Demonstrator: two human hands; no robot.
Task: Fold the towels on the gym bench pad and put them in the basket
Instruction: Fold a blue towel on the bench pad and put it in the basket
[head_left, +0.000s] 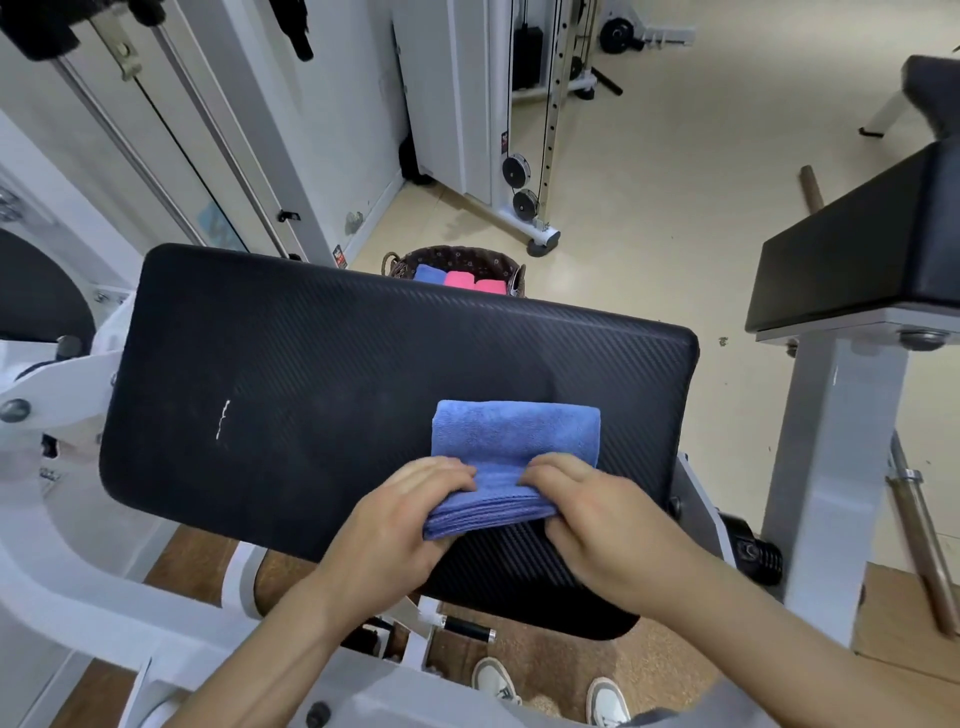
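My left hand (415, 512) and right hand (587, 512) both pinch the near edge of the folded blue towel (514, 441) on the table (311, 364); lifting unevenly toward the basket (400, 262) beyond it could spill the layers open

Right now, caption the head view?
Both hands gripping folded blue towel on bench pad.

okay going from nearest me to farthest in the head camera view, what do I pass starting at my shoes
Shoes → hands, left and right, gripping the near edge of the blue towel → bare bench pad → wicker basket with blue and pink towels → cable machine pulleys.
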